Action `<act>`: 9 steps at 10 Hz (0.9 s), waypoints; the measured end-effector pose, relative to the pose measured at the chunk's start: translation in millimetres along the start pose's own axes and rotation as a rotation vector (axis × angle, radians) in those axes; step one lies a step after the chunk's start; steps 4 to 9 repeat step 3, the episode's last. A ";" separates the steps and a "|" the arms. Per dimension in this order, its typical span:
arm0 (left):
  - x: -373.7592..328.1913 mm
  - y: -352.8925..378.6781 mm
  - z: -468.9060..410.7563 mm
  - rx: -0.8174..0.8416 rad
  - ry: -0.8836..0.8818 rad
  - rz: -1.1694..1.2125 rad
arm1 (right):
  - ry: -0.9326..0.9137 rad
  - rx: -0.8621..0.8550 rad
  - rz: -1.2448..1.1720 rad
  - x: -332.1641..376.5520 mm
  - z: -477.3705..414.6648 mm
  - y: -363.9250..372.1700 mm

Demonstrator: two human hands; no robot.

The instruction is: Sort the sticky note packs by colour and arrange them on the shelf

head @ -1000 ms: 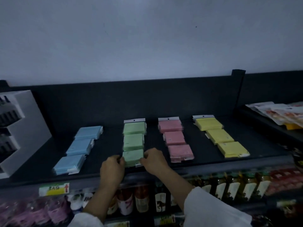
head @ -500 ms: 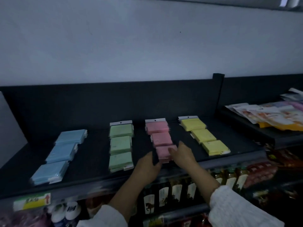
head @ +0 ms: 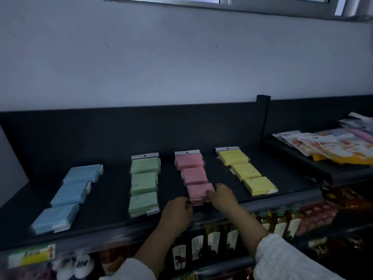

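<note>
Four columns of sticky note packs lie on the dark shelf [head: 113,190]: blue packs [head: 70,193] at the left, then green packs [head: 143,183], pink packs [head: 194,175] and yellow packs [head: 245,171]. Each column has three stacks running front to back. My left hand [head: 177,209] touches the near left corner of the front pink pack [head: 198,190]. My right hand [head: 222,196] presses fingers on that pack's right edge. Both hands hold it from either side at the shelf's front.
A neighbouring shelf at the right carries white and orange packets [head: 331,146]. Below the front lip stand dark bottles with white labels [head: 214,245] and red packs [head: 314,217]. A yellow price tag [head: 32,255] hangs at the lower left. A grey wall rises behind.
Both hands moved right from the front green pack to the front pink pack. The view also shifted right and up, so the white box at the left left the frame.
</note>
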State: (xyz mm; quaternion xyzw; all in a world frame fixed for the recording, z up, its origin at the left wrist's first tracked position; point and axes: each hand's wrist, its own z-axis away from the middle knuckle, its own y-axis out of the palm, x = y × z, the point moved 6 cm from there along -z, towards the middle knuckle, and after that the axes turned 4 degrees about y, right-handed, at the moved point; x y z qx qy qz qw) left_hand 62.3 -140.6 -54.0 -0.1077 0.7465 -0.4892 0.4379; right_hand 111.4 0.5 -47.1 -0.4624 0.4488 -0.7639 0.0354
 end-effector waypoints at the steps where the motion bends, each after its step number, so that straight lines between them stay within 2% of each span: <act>1: -3.2 0.1 2.1 -0.013 0.045 -0.015 | -0.005 0.019 0.002 -3.0 -4.4 2.0; 2: -4.8 1.7 4.3 0.002 0.041 -0.032 | -0.028 0.027 0.012 0.0 0.8 -0.2; 3: -2.7 -10.8 9.0 -0.066 0.035 -0.016 | -0.046 0.046 0.011 -2.4 4.0 -3.0; 9: -2.7 -10.8 9.0 -0.066 0.035 -0.016 | -0.046 0.046 0.011 -2.4 4.0 -3.0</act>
